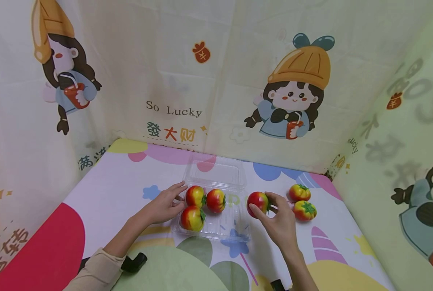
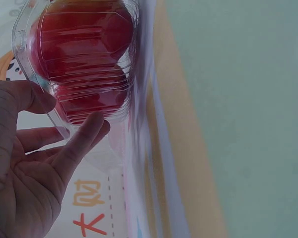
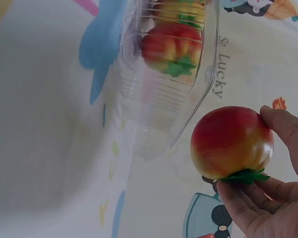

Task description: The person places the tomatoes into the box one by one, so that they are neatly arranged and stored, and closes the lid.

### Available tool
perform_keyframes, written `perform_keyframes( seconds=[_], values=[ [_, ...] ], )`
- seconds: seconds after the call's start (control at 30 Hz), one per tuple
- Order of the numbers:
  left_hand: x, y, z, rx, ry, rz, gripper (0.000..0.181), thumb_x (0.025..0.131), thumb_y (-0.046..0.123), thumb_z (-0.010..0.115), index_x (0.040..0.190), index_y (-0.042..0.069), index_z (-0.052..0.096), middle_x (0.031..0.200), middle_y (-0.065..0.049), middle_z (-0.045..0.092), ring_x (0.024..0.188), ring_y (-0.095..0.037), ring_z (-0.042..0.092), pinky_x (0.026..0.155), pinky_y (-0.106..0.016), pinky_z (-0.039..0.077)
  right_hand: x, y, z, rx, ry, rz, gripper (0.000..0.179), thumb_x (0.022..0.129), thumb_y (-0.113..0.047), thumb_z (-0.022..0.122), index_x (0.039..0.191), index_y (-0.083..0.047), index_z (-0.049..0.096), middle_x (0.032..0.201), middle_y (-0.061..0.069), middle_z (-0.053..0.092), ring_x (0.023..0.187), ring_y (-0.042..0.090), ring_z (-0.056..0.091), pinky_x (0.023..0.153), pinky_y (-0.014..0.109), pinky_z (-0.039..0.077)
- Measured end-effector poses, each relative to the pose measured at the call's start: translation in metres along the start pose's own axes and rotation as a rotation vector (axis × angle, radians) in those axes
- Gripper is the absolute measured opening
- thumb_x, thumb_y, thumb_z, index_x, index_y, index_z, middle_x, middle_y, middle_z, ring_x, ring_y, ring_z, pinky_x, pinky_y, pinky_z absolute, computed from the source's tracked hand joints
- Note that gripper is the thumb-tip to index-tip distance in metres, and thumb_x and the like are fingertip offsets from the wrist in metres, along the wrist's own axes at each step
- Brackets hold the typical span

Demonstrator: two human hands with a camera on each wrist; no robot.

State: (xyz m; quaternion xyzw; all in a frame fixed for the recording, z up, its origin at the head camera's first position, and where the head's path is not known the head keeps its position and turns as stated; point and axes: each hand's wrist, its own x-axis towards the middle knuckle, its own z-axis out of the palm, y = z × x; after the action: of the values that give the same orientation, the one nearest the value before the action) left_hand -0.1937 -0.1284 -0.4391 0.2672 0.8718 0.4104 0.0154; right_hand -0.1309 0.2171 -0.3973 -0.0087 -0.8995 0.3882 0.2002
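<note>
A clear plastic clamshell box point(image 1: 216, 232) lies with its lid folded back on the table. Three red-and-yellow toy tomatoes with green leafy tops, one of them the right-hand tomato point(image 1: 215, 201), sit in its left part. At the box's left edge, my left hand point(image 1: 167, 204) holds the rim, its thumb and fingers around the corner in the left wrist view. Just right of the box, my right hand point(image 1: 280, 220) grips another toy tomato point(image 3: 232, 144) between thumb and fingers, above the table. Its leafy top faces the fingers.
Two more toy tomatoes, a farther one point(image 1: 299, 192) and a nearer one point(image 1: 305, 210), lie right of my right hand. The box's lid point(image 1: 214, 171) stretches toward the back. Printed cloth point(image 1: 223, 81) walls surround the patterned table point(image 1: 118, 194).
</note>
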Motion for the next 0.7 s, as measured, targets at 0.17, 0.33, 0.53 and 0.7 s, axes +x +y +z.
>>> perform_keyframes(
  seconds=[0.17, 0.33, 0.53, 0.7],
  values=[
    [0.000, 0.000, 0.000, -0.005, 0.002, 0.005, 0.058, 0.095, 0.010, 0.059, 0.148, -0.009, 0.045, 0.159, -0.027, 0.037, 0.110, -0.028, 0.071, 0.089, -0.037, 0.061, 0.000, -0.003, 0.004, 0.009, -0.008, 0.001, 0.063, 0.080, -0.031, 0.088, 0.131, -0.003, 0.061, 0.129, 0.014, 0.063, 0.115, 0.032, 0.063, 0.095, 0.057, 0.057],
    [0.000, 0.000, 0.001, -0.003, 0.002, 0.007, 0.058, 0.095, 0.010, 0.059, 0.148, -0.009, 0.045, 0.159, -0.028, 0.037, 0.109, -0.028, 0.071, 0.088, -0.037, 0.061, 0.000, -0.008, 0.007, 0.016, -0.022, 0.003, 0.064, 0.080, -0.032, 0.088, 0.131, -0.005, 0.061, 0.129, 0.013, 0.063, 0.116, 0.032, 0.063, 0.094, 0.056, 0.057],
    [0.000, 0.000, 0.000, -0.014, -0.001, 0.006, 0.058, 0.095, 0.010, 0.059, 0.148, -0.009, 0.045, 0.159, -0.028, 0.036, 0.110, -0.030, 0.070, 0.087, -0.036, 0.061, -0.002, -0.011, 0.012, 0.043, -0.039, -0.012, 0.063, 0.080, -0.032, 0.088, 0.131, -0.006, 0.062, 0.128, 0.012, 0.064, 0.114, 0.030, 0.064, 0.094, 0.056, 0.057],
    [0.001, 0.000, 0.000, -0.016, -0.002, 0.008, 0.059, 0.095, 0.010, 0.059, 0.148, -0.010, 0.045, 0.159, -0.028, 0.036, 0.110, -0.029, 0.071, 0.087, -0.036, 0.061, -0.004, -0.014, 0.017, 0.056, -0.058, -0.023, 0.063, 0.080, -0.034, 0.088, 0.130, -0.007, 0.062, 0.128, 0.011, 0.064, 0.114, 0.029, 0.065, 0.094, 0.056, 0.057]
  ],
)
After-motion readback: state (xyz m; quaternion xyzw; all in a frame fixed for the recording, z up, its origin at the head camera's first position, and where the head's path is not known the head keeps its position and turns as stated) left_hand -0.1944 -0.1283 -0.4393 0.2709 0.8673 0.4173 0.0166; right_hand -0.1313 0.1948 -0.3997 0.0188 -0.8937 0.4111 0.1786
